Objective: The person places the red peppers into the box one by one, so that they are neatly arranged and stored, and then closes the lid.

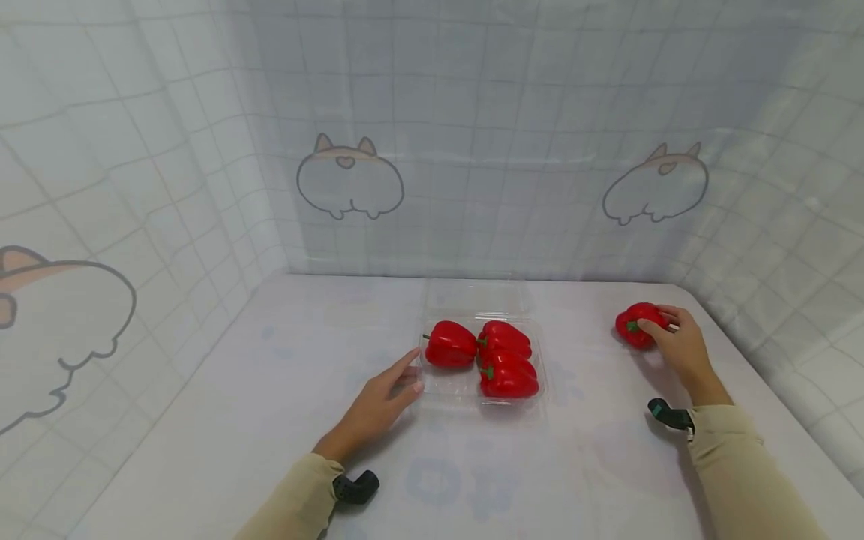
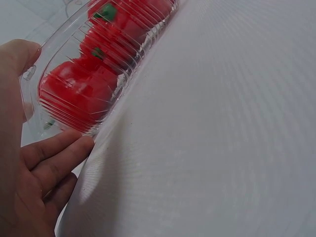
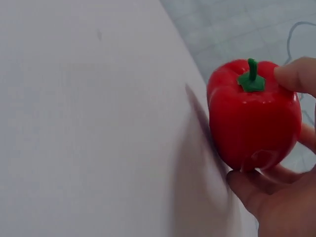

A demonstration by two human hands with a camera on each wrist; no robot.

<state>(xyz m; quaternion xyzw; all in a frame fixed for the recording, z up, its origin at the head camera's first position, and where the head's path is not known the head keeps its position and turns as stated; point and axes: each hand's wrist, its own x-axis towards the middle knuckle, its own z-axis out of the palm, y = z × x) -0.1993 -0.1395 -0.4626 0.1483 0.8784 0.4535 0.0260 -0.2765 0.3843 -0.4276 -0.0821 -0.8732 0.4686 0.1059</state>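
Three red bell peppers with green stems, one of them the left pepper (image 1: 450, 345), lie in a clear plastic container (image 1: 454, 384). Beside its left side is my left hand (image 1: 374, 409), fingers extended and touching the edge. The left wrist view shows the left hand (image 2: 47, 170) at the container's end, with peppers (image 2: 79, 94) behind the ribbed clear wall. Far to the right, my right hand (image 1: 685, 349) holds another red pepper (image 1: 637, 325) between thumb and fingers. In the right wrist view, this pepper (image 3: 254, 123) has its stem up, and the right hand (image 3: 286, 202) grips it.
The container's clear lid (image 1: 475, 295) lies folded back behind it. A white table (image 1: 290, 337) spreads under everything. Behind and on both sides hangs pale grid-patterned fabric (image 1: 499, 187) with cartoon animal outlines. A dark device (image 1: 356, 487) sits at the left wrist, another (image 1: 670, 415) at the right.
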